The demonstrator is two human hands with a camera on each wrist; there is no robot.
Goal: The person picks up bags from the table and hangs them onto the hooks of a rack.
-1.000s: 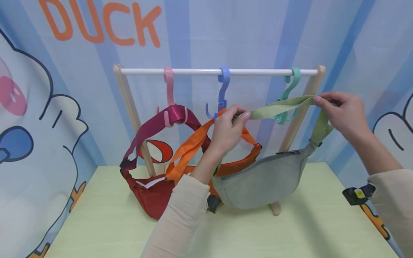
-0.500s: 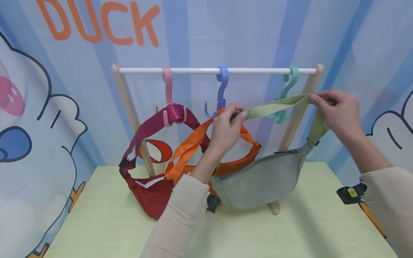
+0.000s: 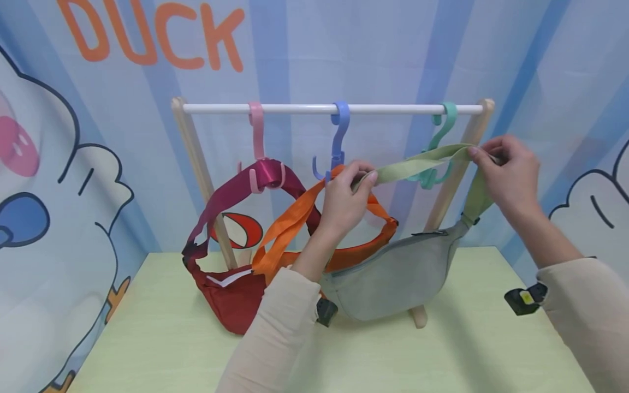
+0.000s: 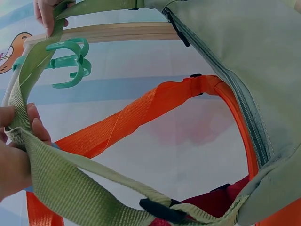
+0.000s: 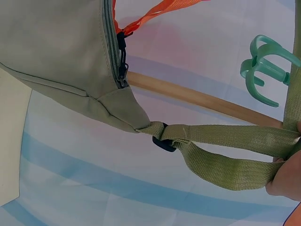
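Between my two hands a green strap (image 3: 413,165) is stretched, and from it hangs a grey-green waist bag (image 3: 398,275). My left hand (image 3: 346,196) pinches the strap's left part in front of the orange bag's strap. My right hand (image 3: 511,172) pinches the strap near its right end, beside the rack's right post. Behind the strap, the green hook (image 3: 429,177) hangs with its prongs apart from the fabric. In the left wrist view the bag's zipper (image 4: 244,108) runs along its edge. A black buckle (image 5: 163,137) shows in the right wrist view.
A maroon-strapped red bag (image 3: 231,300) hangs on the pink hook (image 3: 257,134) at left. An orange bag (image 3: 361,254) hangs on the blue hook (image 3: 339,136), partly hidden by my left arm. The white rail (image 3: 304,109) spans wooden posts over a pale table (image 3: 162,349).
My right hand has shifted slightly left and a little up, with the strap still pinched. The bag's right end has swung slightly left; my left hand stays nearly in place.
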